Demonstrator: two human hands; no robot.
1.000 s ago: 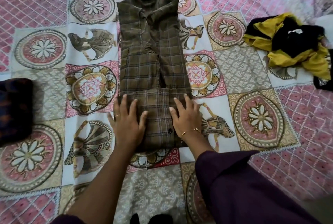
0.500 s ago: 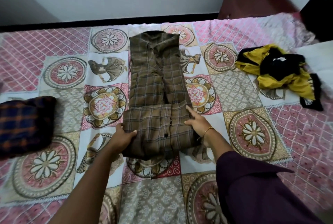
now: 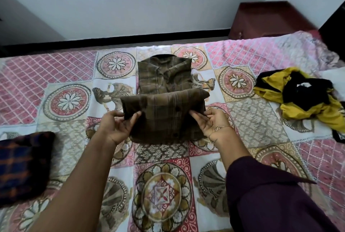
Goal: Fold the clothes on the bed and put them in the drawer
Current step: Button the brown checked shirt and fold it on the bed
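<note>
Nearest us, our left hand [image 3: 119, 125] and right hand [image 3: 212, 123] each pinch a side of the brown plaid shirt [image 3: 164, 101], thumbs on top and fingers curled under its doubled lower half. A second ago our palms lay flat on that hem, pressing the crease; now the folded section is lifted off the patterned bedspread [image 3: 162, 194] and is rolling up toward the collar, which lies flat mid-bed. We judge this to be the shirt's last fold, leaving a compact bundle ready for the drawer, which we cannot make out for certain here. Off to the left sits a folded dark checked garment [image 3: 22, 166]; farther right, a crumpled yellow and black garment [image 3: 302, 93] waits unfolded.
</note>
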